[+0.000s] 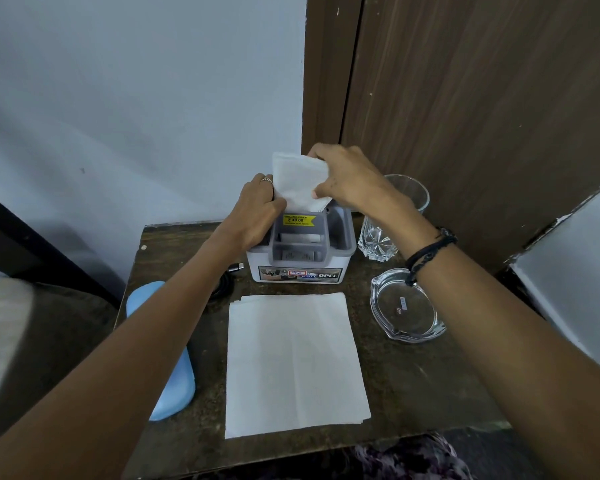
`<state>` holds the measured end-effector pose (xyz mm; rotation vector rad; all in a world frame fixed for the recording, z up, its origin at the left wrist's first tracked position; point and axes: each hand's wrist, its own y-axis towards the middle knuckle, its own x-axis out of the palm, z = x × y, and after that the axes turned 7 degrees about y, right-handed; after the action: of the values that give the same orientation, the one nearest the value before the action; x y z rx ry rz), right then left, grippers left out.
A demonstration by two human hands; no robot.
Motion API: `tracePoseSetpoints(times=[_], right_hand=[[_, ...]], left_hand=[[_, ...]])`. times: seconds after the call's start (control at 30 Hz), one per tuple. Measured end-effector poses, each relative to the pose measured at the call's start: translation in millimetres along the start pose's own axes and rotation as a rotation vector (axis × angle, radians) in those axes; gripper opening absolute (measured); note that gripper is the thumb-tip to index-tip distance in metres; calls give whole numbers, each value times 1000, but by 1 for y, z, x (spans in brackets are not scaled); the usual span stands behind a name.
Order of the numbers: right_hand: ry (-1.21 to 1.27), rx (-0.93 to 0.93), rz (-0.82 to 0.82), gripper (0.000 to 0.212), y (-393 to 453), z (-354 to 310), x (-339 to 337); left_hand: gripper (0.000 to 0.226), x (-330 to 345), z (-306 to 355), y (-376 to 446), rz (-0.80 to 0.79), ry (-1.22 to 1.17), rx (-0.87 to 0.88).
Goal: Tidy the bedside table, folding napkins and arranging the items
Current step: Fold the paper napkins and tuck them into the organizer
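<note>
A folded white napkin (300,180) stands upright over the back of a white and grey plastic organiser box (340,244) at the far middle of the dark table (413,382). My right hand (347,180) grips the napkin's top right corner. My left hand (258,211) holds its lower left edge against the box's left side. The napkin's bottom dips into the box. A stack of unfolded white napkins (295,362) lies flat in front of the box.
A tall clear glass (394,220) stands right of the box, with a glass ashtray (406,306) nearer me. A light blue case (167,355) lies along the left edge beside a black cable (224,282). A wooden panel rises behind.
</note>
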<state>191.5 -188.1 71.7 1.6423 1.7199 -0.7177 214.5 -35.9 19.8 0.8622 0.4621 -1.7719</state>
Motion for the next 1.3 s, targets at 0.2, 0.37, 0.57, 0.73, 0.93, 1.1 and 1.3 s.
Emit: tracePoseSetpoints(times=[0.2, 0.37, 0.57, 0.73, 0.93, 1.1, 1.3], right_hand=[[20, 12, 31, 37, -1, 6, 7], [40, 3, 27, 39, 0, 6, 4], [4, -17, 50, 38, -6, 8, 10], [15, -27, 76, 39, -9, 8, 10], [-27, -102, 252, 49, -25, 7, 17], [-111, -171, 349, 54, -45, -2, 11], [-99, -287, 385, 25, -87, -17, 17]], left_hand=[[32, 1, -3, -2, -16, 55, 37], [28, 1, -1, -1, -17, 46, 9], [33, 3, -3, 2, -24, 54, -18], [26, 1, 1, 0, -31, 86, -19], [23, -1, 3, -9, 8, 155, 2], [40, -5, 17, -21, 247, 219, -34], [23, 6, 52, -85, 373, 126, 122]])
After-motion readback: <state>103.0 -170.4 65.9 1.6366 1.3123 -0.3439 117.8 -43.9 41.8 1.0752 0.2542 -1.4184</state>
